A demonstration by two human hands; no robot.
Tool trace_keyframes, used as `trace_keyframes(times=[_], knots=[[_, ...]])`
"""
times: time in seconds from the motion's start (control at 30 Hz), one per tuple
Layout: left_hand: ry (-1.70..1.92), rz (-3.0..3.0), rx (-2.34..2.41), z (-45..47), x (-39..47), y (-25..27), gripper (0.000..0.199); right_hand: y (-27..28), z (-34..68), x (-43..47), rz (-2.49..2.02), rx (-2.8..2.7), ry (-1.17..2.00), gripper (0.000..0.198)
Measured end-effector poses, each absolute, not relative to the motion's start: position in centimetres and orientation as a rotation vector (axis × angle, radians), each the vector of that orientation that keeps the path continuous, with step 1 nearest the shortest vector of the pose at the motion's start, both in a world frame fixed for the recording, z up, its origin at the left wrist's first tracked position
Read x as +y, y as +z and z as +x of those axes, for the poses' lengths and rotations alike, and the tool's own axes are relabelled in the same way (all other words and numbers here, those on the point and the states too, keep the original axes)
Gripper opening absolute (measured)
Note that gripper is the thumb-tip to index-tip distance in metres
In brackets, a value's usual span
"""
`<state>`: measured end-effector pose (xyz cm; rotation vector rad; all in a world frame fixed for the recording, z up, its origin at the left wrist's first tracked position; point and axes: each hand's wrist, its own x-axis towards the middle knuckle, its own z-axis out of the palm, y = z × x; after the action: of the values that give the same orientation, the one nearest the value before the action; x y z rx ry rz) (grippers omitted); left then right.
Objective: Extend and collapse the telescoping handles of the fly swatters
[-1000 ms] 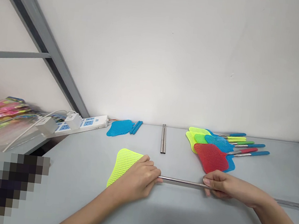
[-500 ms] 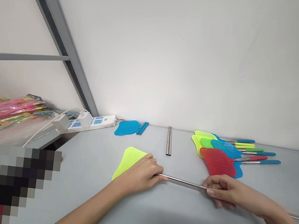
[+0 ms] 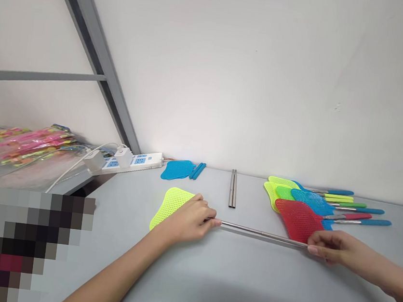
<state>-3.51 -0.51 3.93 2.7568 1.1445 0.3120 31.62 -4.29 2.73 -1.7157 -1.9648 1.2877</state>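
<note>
A yellow-green fly swatter (image 3: 172, 204) lies across my front, its mesh head at the left. My left hand (image 3: 194, 218) is closed round the swatter's neck, covering part of the head's edge. From there a thin metal telescopic rod (image 3: 261, 233) runs right to my right hand (image 3: 325, 246), whose thumb and fingers pinch it. Past my right forearm, a short piece of rod with a yellow-green tint shows at the picture's edge; the stretch between is hidden. Just behind my right hand lies a red fly swatter (image 3: 297, 220).
Several coloured swatters with blue (image 3: 375, 222) and green grips lie overlapping at the right. Metal tubes (image 3: 233, 188) lie near the wall. Farther left are a blue swatter head (image 3: 177, 169), blue grips (image 3: 197, 171), a white power strip (image 3: 145, 161) and bagged pink items (image 3: 38, 144).
My right hand has moved right, and a longer stretch of metal rod shows between my hands. My left hand still grips the neck. The view has shifted slightly.
</note>
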Motion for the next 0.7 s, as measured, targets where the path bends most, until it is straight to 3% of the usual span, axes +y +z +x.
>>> trace_keyframes(times=[0.33, 0.7], knots=[[0.31, 2.737, 1.205, -3.8, -0.5, 3.1, 0.037, 3.5, 29.7, -4.7, -1.711, -1.931, 1.182, 0.038], [0.335, 2.856, 1.176, -2.8, -0.8, 2.7, 0.036, 2.7, 29.9, -4.6, -1.743, -1.912, 1.328, 0.041]])
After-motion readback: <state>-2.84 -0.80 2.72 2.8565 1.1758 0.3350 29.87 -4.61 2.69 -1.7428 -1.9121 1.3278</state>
